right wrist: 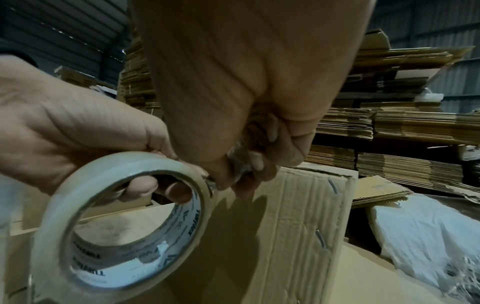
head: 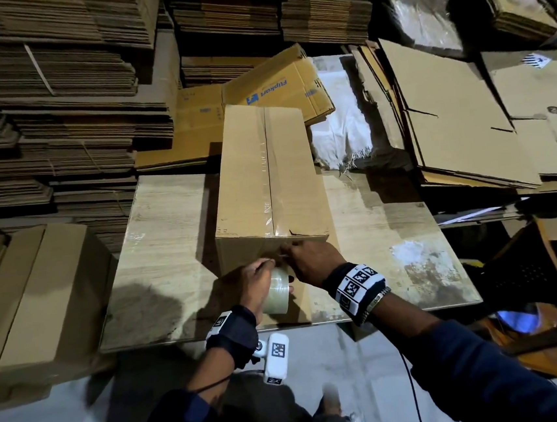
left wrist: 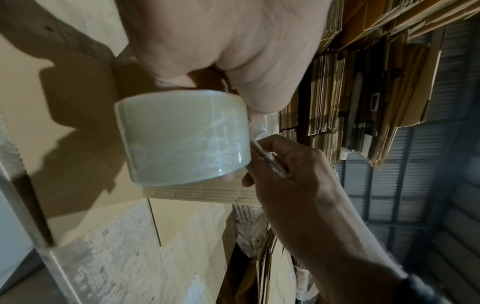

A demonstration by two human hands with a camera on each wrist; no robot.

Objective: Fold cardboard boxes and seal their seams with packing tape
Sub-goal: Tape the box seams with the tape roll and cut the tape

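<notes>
Where cardboard stacks (head: 55,96) crowd: worn tabletop (head: 391,234).

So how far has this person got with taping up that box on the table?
Done: the box is folded shut, and clear tape already runs along its top seam. In hand: the left hand holds the tape roll at the near end, while the right hand grips a thin tool against the strip, seemingly to cut it. Left: freeing the roll, pressing the tail down, and the flat cardboard stacks behind.
</notes>
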